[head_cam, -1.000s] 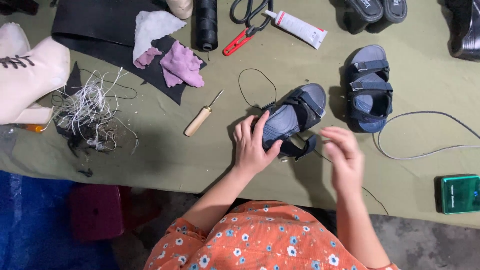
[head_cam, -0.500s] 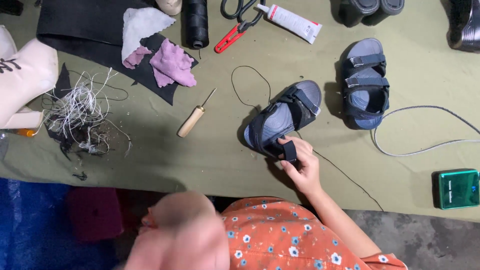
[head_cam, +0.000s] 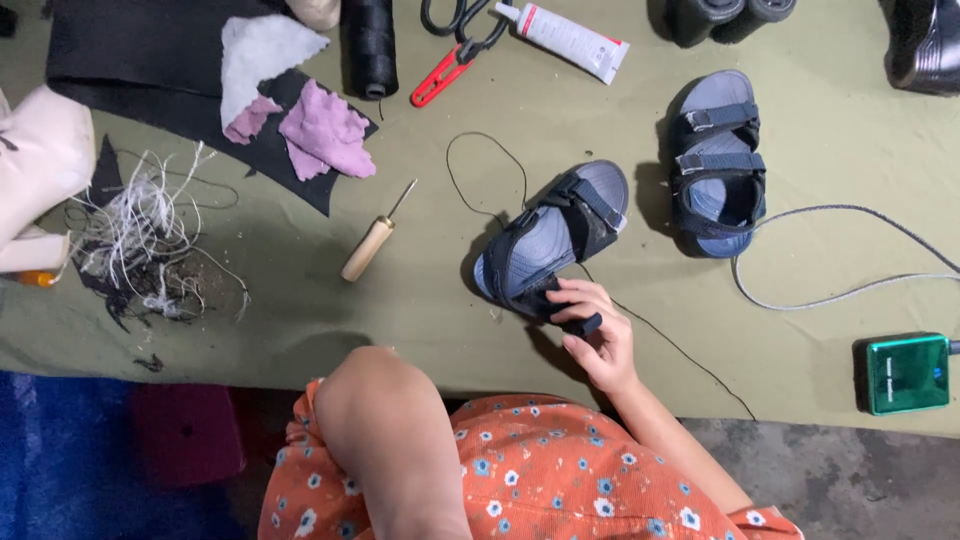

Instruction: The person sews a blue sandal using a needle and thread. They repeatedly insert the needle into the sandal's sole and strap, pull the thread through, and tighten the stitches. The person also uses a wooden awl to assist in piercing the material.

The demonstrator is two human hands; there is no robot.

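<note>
1. A white boot (head_cam: 40,165) lies at the far left edge of the olive tabletop (head_cam: 300,300), well to the left of the blue sandal at the middle.
2. A tangle of white threads (head_cam: 140,235) sits just right of the boot, well left of the sandal.
3. Pink and white cloth scraps (head_cam: 300,110) rest on a black sheet (head_cam: 130,50), up and to the left of the sandal.
4. A wooden-handled awl (head_cam: 372,240) lies between the scraps and the sandal, pointing up and to the right.
5. The person's left arm (head_cam: 390,440) is bent close to the camera, below and left of the sandal; the hand is out of sight, so its grip cannot be told.
6. The blue sandal (head_cam: 555,235) lies tilted on the tabletop, toe up and to the right, with a thin black thread (head_cam: 480,175) curling at its upper left.
7. The right hand (head_cam: 595,335) is at the sandal's heel end, fingers curled around its black heel strap (head_cam: 568,312) in a narrow grip.
8. A second sandal (head_cam: 715,160) lies just right of the first.
9. A grey cable (head_cam: 840,290) runs farther right.
10. A green box (head_cam: 905,372) sits far to the right of the sandal, lower down.
</note>
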